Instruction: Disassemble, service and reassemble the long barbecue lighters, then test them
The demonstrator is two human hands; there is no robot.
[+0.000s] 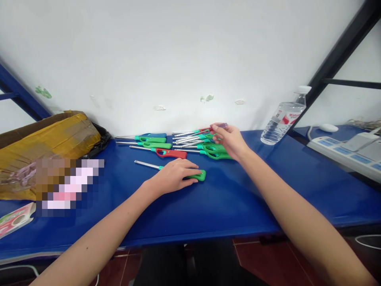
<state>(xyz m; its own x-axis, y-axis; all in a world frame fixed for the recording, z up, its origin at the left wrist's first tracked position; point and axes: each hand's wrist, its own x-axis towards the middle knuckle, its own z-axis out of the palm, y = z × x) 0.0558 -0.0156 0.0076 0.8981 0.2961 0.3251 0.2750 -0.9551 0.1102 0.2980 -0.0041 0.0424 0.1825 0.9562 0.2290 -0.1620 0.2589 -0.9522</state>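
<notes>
Several long-nosed lighters with metal tubes lie on a blue table (238,198) near the wall. My left hand (174,175) rests over a green-handled lighter (199,175), fingers curled on its handle, its metal tube pointing left. My right hand (230,140) reaches into the pile of green lighters (212,149) and pinches a purple-handled lighter (220,125) at the top of the pile. A red-handled lighter (171,153) lies between the two hands. Two more green lighters (153,140) and a blue one lie further left.
A yellow-taped cardboard box (44,143) sits at the left with a black bag behind it. A clear water bottle (282,121) leans at the right by a black post. White power strips (342,153) and a mouse lie far right. A tape roll packet (14,218) sits bottom left.
</notes>
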